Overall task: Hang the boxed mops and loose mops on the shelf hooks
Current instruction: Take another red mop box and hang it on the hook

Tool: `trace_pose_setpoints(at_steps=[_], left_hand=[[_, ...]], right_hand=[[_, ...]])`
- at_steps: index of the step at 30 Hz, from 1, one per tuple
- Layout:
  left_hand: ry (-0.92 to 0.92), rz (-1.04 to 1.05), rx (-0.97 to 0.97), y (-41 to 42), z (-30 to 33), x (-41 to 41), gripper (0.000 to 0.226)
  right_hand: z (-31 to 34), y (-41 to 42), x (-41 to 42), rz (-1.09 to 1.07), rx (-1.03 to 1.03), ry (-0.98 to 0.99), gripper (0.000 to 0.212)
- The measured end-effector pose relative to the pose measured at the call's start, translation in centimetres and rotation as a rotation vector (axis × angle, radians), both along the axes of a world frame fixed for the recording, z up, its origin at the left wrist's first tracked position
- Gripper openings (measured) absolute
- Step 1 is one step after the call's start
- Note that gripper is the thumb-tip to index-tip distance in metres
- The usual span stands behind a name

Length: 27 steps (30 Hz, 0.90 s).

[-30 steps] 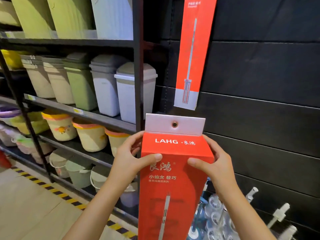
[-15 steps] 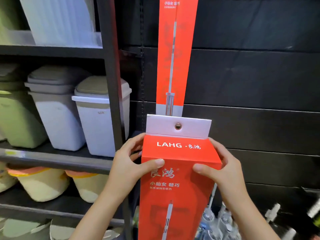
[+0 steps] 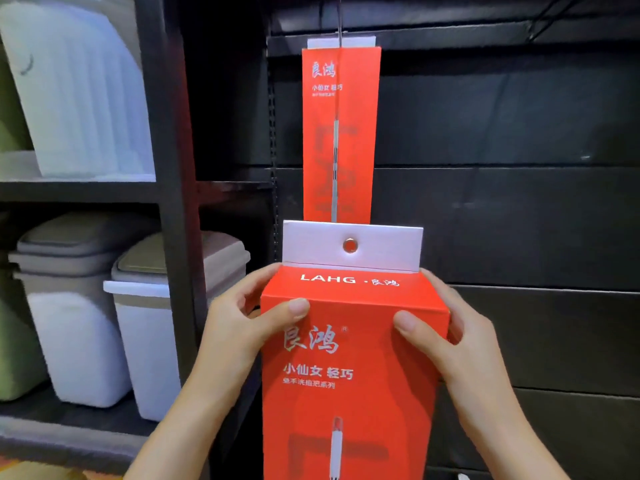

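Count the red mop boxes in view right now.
2. One red mop box is gripped near its top by the left hand and right hand. The other box hangs against the black panel directly above. More may lie out of frame.

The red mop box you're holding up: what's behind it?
Behind the held red cardboard mop box hangs another tall red mop box on the black slatted wall panel. Its bottom end is covered by the held box's white tab.
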<state>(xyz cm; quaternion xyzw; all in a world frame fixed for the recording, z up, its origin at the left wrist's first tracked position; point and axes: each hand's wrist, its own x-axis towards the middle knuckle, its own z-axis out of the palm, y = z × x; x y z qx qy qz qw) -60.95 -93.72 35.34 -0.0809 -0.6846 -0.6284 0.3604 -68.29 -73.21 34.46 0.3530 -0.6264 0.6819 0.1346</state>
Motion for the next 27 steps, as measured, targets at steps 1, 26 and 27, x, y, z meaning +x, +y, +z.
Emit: trace_pose_setpoints(at_steps=[1, 26, 27], left_hand=[[0.018, 0.002, -0.005, 0.0, 0.6, -0.5, 0.046], [0.286, -0.065, 0.020, -2.6, 16.9, -8.6, 0.042], [0.299, -0.066, 0.017, -2.7, 17.3, -8.8, 0.043]], right_hand=[[0.5, 0.0, -0.6, 0.011, 0.002, 0.021, 0.053], [16.8, -4.3, -8.5, 0.073, -0.247, 0.252, 0.048], [17.3, -4.4, -8.6, 0.073, -0.255, 0.259, 0.048]])
